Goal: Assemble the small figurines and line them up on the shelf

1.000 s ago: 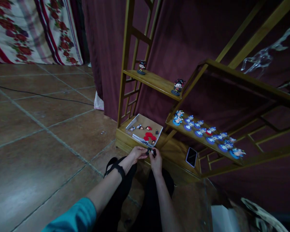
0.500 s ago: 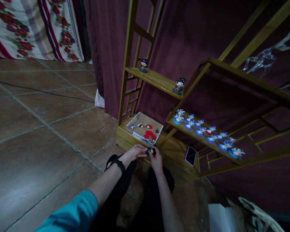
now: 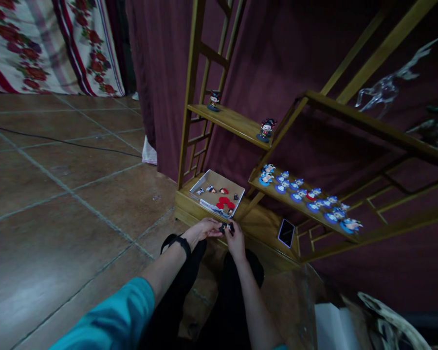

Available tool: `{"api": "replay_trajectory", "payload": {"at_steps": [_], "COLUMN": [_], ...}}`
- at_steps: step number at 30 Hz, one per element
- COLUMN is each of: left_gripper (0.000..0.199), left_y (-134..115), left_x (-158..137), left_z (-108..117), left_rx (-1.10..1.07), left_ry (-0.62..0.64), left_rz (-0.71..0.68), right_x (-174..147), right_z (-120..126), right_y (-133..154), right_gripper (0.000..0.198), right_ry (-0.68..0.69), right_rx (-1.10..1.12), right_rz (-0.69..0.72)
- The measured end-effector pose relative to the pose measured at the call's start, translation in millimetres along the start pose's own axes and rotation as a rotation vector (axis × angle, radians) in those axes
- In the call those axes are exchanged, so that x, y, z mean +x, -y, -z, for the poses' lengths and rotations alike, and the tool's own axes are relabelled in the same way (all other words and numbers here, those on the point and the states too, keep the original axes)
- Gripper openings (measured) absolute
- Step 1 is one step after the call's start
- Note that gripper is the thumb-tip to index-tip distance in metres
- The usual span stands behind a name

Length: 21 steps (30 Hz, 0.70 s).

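Nothing has shifted: both hands stay joined. Left hand and right hand each keep a narrow grip on one small dark figurine before the cardboard box; a phone lies nearby.

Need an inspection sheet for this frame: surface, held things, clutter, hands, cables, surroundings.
Surface: brown tiled floor; wooden shelf unit beside it.
Job's things: small dark figurine held between both hands; open cardboard box with small figurines and red pieces on the shelf base.
Clutter: phone lying on the shelf base; row of blue figurines on the middle shelf; two dark figurines on the upper shelf.
Hands: left hand and right hand both pinch the small dark figurine.
Cables: black cable across the floor.
Surroundings: maroon curtain, floral cloth.
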<state>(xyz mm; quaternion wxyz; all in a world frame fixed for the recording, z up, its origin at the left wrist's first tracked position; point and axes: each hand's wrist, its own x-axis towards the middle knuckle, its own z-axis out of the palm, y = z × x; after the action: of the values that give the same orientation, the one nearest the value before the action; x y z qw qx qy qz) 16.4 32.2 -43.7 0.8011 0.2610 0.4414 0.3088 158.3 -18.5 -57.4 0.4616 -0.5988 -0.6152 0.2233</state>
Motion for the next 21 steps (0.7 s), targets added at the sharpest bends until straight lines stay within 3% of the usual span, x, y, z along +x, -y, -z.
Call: {"api": "replay_trajectory", "payload": {"at_steps": [7, 13, 17, 21], "left_gripper": [0.01, 0.009, 0.01, 0.008], "left_y": [5, 2, 3, 6], "left_x": [5, 4, 4, 4], "left_z": [-2, 2, 1, -1], "left_rx": [-0.103, -0.221, -0.258, -0.222], "left_ry": [-0.006, 0.066, 0.105, 0.12], "left_rz": [0.008, 0.026, 0.051, 0.044], "right_x": [3, 3, 6, 8], "right_z": [-4, 2, 3, 0], "right_y": [6, 6, 11, 14], "right_gripper": [0.057, 0.042, 0.035, 0.03], "right_ry": [-0.071, -0.083, 0.015, 0.027], "right_rx": [0.333, 0.6, 0.739, 0.766], "right_rz": [-0.164, -0.362, -0.401, -0.406]}}
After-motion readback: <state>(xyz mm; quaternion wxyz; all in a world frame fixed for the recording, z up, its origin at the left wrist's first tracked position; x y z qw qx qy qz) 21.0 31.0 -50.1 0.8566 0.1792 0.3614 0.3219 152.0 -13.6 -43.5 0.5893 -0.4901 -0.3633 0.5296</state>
